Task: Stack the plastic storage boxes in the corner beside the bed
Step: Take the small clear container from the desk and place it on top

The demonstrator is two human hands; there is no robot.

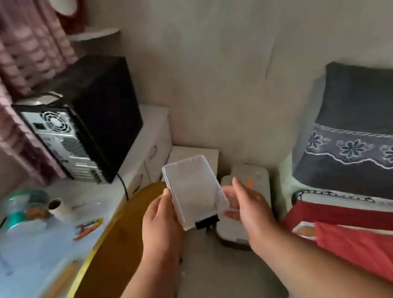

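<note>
I hold a clear, empty plastic storage box [192, 188] in mid-air between both hands, with its open side facing me. My left hand [159, 216] grips its left long side. My right hand [248, 201] grips its right side. A small black clip shows at the box's near end. Below and to the right of the box, a grey lidded storage box [255, 179] with an orange latch lies on the floor in the corner, beside the bed [362, 235].
A black computer tower [82, 122] stands on a white cabinet [155, 138] at the left. A round table [32, 260] with a yellow rim holds tape rolls and pens. A grey pillow [361, 140] and red cloth lie on the bed. A white box [191, 153] sits against the wall.
</note>
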